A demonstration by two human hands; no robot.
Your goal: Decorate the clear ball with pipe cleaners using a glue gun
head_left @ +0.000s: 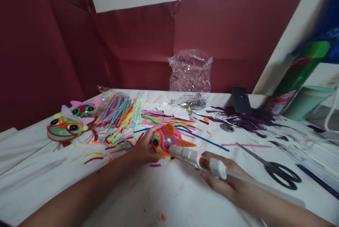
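A colourful fish-like craft figure (171, 139) with a black eye and orange pipe-cleaner fins is in my left hand (145, 147), whose fingers curl around its left side. My right hand (222, 174) grips a white glue gun (190, 156), a clear glue stick trailing from its back end. The gun's nozzle points left and meets the figure's lower right side; whether it touches cannot be made out. Behind the figure lie loose pipe cleaners (169, 118) in many colours.
Two finished-looking craft faces (65, 128) stand at left beside bundled pipe cleaners (119, 112). Black-handled scissors (275, 170) lie at right. Farther back are dark purple strands (243, 122), a phone (241, 99), a clear plastic bag (190, 73) and a green cup (304, 101).
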